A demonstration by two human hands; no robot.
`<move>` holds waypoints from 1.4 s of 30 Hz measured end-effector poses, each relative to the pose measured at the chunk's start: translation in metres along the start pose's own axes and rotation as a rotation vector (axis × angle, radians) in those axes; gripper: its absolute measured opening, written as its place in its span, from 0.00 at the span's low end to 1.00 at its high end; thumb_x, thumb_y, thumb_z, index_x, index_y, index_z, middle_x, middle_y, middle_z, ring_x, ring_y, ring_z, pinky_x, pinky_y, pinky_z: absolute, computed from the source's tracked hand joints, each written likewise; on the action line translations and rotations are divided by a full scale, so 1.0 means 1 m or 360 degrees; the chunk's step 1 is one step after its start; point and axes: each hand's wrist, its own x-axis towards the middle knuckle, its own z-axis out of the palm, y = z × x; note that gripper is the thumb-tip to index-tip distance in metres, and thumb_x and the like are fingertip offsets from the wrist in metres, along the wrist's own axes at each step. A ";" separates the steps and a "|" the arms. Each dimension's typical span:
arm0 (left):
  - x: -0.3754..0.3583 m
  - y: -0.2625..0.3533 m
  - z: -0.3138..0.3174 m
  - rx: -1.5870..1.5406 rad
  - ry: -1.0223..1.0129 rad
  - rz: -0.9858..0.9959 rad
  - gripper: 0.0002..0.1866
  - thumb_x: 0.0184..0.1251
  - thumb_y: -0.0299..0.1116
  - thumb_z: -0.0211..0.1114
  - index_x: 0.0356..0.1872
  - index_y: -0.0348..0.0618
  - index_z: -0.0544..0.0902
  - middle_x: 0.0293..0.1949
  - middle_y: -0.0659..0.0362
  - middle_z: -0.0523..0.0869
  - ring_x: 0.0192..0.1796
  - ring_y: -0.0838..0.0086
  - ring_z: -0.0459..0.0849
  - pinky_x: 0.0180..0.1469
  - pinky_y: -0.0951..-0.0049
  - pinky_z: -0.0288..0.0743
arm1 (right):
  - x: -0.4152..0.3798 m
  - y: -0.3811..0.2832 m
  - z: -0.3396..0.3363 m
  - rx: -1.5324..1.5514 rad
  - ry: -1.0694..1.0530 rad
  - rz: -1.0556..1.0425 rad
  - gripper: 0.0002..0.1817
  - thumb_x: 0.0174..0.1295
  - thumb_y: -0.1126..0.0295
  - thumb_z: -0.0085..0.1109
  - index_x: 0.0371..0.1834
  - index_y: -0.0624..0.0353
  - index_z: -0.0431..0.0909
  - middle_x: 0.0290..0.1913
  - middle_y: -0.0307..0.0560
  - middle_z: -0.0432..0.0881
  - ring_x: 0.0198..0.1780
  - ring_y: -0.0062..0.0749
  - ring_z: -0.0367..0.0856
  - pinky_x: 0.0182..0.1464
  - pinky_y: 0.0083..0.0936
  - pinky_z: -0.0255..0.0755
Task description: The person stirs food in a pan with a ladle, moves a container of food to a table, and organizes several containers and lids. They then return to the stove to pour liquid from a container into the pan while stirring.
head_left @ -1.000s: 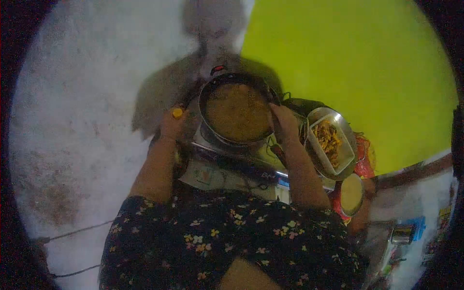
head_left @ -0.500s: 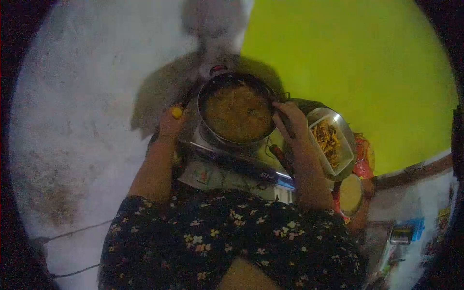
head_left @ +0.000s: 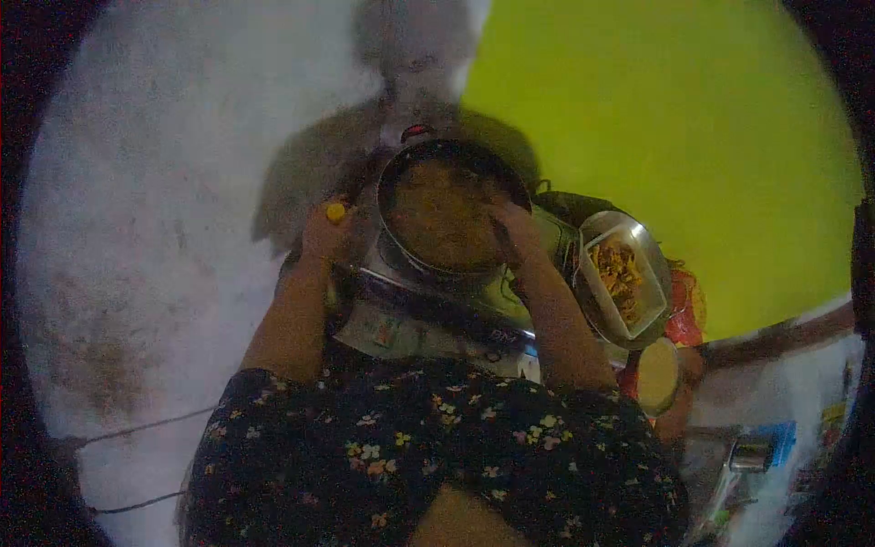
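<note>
Mostly dark, round pan (head_left: 495,167) w/ brownish food (head_left: 442,214).

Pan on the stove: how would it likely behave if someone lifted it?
The pan would probably feel heavy, as brown food fills much of its wide interior. Its rounded wall looks rigid, so it should keep its shape. No lid covers it, so tilting could spill the food.

Pan (head_left: 412,262) on stove (head_left: 448,308), tray (head_left: 648,297) right (in bowl (head_left: 655,255))
</note>
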 end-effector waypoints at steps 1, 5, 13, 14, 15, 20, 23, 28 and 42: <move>0.001 -0.003 -0.001 -0.0009 -0.0009 0.0037 0.23 0.56 0.45 0.69 0.52 0.47 0.81 0.45 0.53 0.85 0.48 0.63 0.83 0.52 0.65 0.75 | 0.001 -0.006 -0.006 -0.0107 -0.0020 -0.0089 0.25 0.44 0.77 0.60 0.51 0.55 0.75 0.45 0.53 0.78 0.49 0.49 0.76 0.50 0.37 0.71; 0.000 -0.006 0.002 -0.0127 0.0023 0.0090 0.24 0.55 0.45 0.70 0.52 0.46 0.81 0.44 0.52 0.85 0.48 0.62 0.83 0.51 0.65 0.75 | 0.003 0.000 -0.008 0.0728 0.0195 0.0287 0.13 0.58 0.75 0.61 0.47 0.59 0.78 0.34 0.44 0.79 0.35 0.33 0.78 0.38 0.27 0.73; 0.006 -0.010 0.003 -0.0167 -0.0068 0.0025 0.24 0.55 0.46 0.70 0.49 0.43 0.82 0.44 0.50 0.85 0.48 0.61 0.83 0.51 0.65 0.75 | 0.000 -0.043 -0.051 0.1264 0.0683 0.0867 0.06 0.62 0.72 0.59 0.38 0.61 0.82 0.33 0.39 0.80 0.30 0.21 0.77 0.32 0.22 0.73; 0.003 -0.001 -0.001 -0.0124 -0.0066 -0.0012 0.23 0.55 0.46 0.70 0.49 0.43 0.82 0.44 0.50 0.85 0.48 0.61 0.84 0.51 0.65 0.75 | -0.002 -0.040 -0.050 0.1306 0.0701 0.0956 0.06 0.62 0.72 0.59 0.37 0.61 0.82 0.31 0.39 0.80 0.28 0.20 0.76 0.31 0.22 0.73; 0.007 -0.011 0.003 -0.0151 -0.0043 0.0049 0.23 0.55 0.46 0.70 0.49 0.43 0.82 0.44 0.50 0.85 0.47 0.61 0.84 0.50 0.65 0.75 | -0.004 -0.036 -0.046 0.1348 0.0718 0.1045 0.06 0.62 0.71 0.58 0.36 0.61 0.82 0.30 0.38 0.79 0.27 0.20 0.76 0.30 0.21 0.72; 0.007 -0.017 0.007 -0.0188 0.0053 0.0172 0.24 0.56 0.45 0.70 0.49 0.41 0.81 0.44 0.50 0.85 0.46 0.61 0.84 0.50 0.66 0.75 | -0.022 -0.026 -0.027 0.1373 0.0673 0.1109 0.09 0.63 0.68 0.57 0.36 0.61 0.82 0.27 0.40 0.80 0.25 0.23 0.77 0.27 0.22 0.72; 0.010 -0.016 0.006 -0.0208 -0.0059 0.0088 0.24 0.55 0.45 0.70 0.49 0.41 0.81 0.44 0.50 0.85 0.46 0.60 0.83 0.51 0.66 0.75 | -0.032 -0.013 -0.015 0.1251 0.0569 0.1197 0.13 0.66 0.63 0.54 0.42 0.62 0.81 0.24 0.46 0.81 0.24 0.26 0.79 0.27 0.24 0.72; 0.009 -0.015 0.007 -0.0194 -0.0034 -0.0034 0.24 0.55 0.45 0.70 0.50 0.42 0.81 0.43 0.50 0.84 0.46 0.61 0.83 0.51 0.65 0.74 | -0.032 -0.018 -0.014 0.1245 0.0640 0.1320 0.11 0.66 0.65 0.54 0.39 0.62 0.81 0.25 0.45 0.81 0.24 0.26 0.79 0.25 0.24 0.69; 0.025 -0.047 0.019 -0.0106 0.0022 0.0134 0.23 0.57 0.46 0.69 0.50 0.45 0.81 0.44 0.49 0.84 0.49 0.58 0.82 0.53 0.62 0.74 | -0.040 0.008 0.011 0.1207 0.0713 0.1268 0.14 0.65 0.62 0.54 0.38 0.62 0.81 0.22 0.45 0.81 0.22 0.27 0.79 0.25 0.25 0.71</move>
